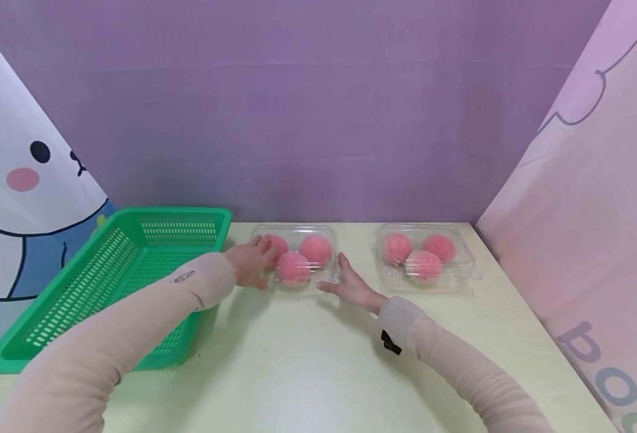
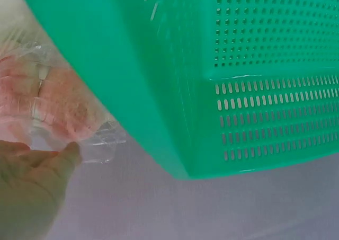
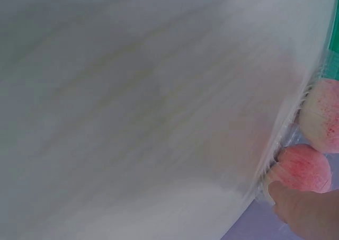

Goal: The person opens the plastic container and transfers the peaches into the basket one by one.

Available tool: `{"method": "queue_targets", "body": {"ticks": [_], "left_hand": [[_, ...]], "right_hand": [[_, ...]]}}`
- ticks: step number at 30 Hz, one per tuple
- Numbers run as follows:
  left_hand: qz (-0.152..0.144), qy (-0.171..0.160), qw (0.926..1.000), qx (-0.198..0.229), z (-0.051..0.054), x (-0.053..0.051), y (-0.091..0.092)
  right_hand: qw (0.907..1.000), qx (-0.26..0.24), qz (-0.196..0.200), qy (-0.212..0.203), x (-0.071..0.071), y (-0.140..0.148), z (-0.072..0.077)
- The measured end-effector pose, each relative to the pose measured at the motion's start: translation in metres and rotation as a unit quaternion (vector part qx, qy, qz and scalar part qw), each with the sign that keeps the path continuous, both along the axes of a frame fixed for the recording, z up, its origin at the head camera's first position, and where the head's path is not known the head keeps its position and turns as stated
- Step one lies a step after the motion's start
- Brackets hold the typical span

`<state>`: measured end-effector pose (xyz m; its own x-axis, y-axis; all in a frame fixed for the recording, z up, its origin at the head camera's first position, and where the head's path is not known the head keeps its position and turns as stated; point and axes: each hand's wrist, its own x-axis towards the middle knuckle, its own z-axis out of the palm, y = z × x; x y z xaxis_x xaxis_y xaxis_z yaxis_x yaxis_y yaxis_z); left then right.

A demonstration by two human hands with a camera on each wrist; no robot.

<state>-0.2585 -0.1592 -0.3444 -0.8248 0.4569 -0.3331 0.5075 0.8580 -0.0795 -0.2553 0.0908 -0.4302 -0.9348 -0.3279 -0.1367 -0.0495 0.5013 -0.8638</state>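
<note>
A clear plastic clamshell box (image 1: 297, 230) with three pink peaches (image 1: 294, 269) lies on the table between my hands. My left hand (image 1: 249, 262) is at its left side, fingers stretched over the edge in front of one peach. In the left wrist view, fingertips (image 2: 71, 151) meet the box's clear rim. My right hand (image 1: 355, 290) is at the right front corner, thumb and fingers spread apart. In the right wrist view the thumb (image 3: 283, 197) lies against the box side, beside a peach (image 3: 304, 168). The right hand's other fingers are hidden there.
A green perforated plastic basket (image 1: 222, 231) stands to the left, under my left forearm. Another clear box (image 1: 454, 273) of three peaches (image 1: 423, 266) sits to the right on the pale table (image 1: 307, 373). Purple cloth (image 1: 318, 120) hangs behind, with printed panels on both sides.
</note>
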Motion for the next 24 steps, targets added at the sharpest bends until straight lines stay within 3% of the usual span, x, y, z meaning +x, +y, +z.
{"method": "queue_targets", "body": {"ticks": [5, 8, 16, 24], "left_hand": [[0.051, 0.018, 0.9984, -0.013, 0.0, 0.001, 0.0], [0.061, 0.025, 0.9977, -0.017, -0.003, 0.002, -0.001], [0.016, 0.062, 0.9962, -0.06, -0.006, 0.0, -0.003], [-0.028, 0.078, 0.9917, -0.098, -0.01, -0.001, -0.005]], "right_hand": [[0.9996, -0.023, -0.013, -0.009, -0.002, -0.004, -0.003], [0.9992, -0.033, -0.013, -0.017, -0.003, -0.004, -0.003], [0.9972, -0.062, 0.003, -0.042, -0.001, -0.004, 0.0], [0.9948, -0.081, 0.001, -0.061, -0.001, -0.005, -0.002]]}}
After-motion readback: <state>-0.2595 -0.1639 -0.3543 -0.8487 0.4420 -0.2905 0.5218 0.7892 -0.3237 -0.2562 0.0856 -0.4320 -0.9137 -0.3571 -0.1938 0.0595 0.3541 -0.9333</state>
